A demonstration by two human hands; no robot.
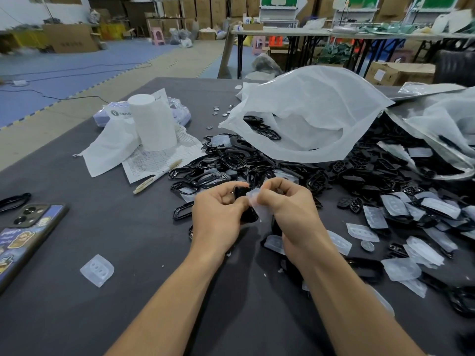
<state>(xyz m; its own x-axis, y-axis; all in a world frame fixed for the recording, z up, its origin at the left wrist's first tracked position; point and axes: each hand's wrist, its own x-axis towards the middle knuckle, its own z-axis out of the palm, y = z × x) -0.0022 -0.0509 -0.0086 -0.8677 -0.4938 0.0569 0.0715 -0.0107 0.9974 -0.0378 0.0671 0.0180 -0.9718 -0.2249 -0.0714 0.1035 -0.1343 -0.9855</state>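
Phone (25, 235) lower left: case print too blurred to read. Centre frame: left hand (218, 214) curled round black shell (249, 216), long axis roughly top-to-bottom. Clear pad (258, 206) touches shell's right side, pinched by right hand (290, 209). My read: pad seats leftward into shell.

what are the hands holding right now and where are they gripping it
The left hand grips a black plastic piece around its left side; the right hand pinches a translucent pad by its right edge, held against that piece.
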